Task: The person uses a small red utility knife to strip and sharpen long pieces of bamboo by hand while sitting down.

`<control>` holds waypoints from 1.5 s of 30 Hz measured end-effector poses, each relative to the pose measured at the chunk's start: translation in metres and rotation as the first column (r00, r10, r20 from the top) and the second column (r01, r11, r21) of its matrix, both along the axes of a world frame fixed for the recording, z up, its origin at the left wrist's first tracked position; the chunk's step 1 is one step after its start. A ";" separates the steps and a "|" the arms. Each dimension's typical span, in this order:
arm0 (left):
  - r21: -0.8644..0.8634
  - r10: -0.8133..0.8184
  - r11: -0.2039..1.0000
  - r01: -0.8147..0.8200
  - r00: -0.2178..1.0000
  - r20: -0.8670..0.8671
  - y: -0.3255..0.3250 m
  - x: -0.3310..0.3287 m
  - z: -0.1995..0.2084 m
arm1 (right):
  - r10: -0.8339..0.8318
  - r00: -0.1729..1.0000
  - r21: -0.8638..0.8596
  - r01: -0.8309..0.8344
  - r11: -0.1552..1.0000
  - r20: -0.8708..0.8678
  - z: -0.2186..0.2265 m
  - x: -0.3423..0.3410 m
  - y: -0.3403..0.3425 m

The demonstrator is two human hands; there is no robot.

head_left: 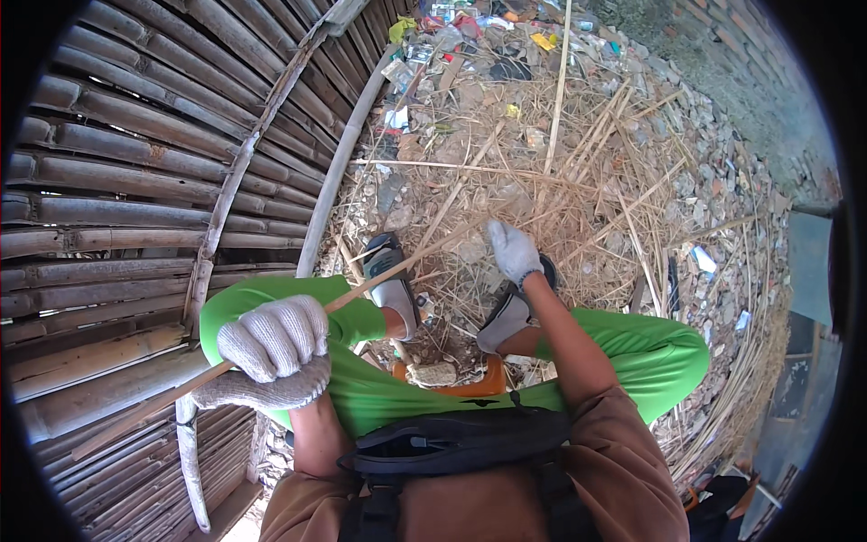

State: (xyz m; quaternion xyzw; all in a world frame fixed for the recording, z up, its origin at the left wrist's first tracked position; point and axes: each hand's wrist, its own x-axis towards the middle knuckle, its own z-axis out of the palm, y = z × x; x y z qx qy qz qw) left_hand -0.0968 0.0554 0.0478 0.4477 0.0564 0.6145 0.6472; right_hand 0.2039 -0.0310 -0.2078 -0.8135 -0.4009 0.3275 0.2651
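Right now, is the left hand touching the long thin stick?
Touching: the head view shows the gloved left hand closed around the stick, which emerges on both sides of the fist.

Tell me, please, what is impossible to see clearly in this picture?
In the head view:
Stick: part covered by the left hand; far end lost among straw, so contact with the right hand is unclear.
Orange thing: mostly hidden by green trousers.
Litter at top: too small to identify.
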 end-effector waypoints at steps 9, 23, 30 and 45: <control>0.031 -0.045 0.998 0.045 0.999 0.011 0.015 -0.004 -0.007 | 0.009 1.000 -0.010 -0.009 1.000 -0.028 -0.010 0.015 0.001; 0.009 0.023 1.000 -0.023 1.000 -0.001 0.022 -0.013 -0.015 | 0.097 0.994 -0.200 -0.086 0.976 0.043 -0.048 0.048 0.025; 0.042 -0.024 0.999 0.024 1.000 0.005 0.020 -0.011 -0.011 | 0.046 0.999 -0.188 -0.043 0.981 0.015 -0.071 0.067 0.025; 0.027 0.015 1.000 -0.014 0.999 -0.032 0.003 -0.012 -0.008 | -0.014 0.992 -0.178 0.036 0.983 0.123 -0.094 0.066 0.017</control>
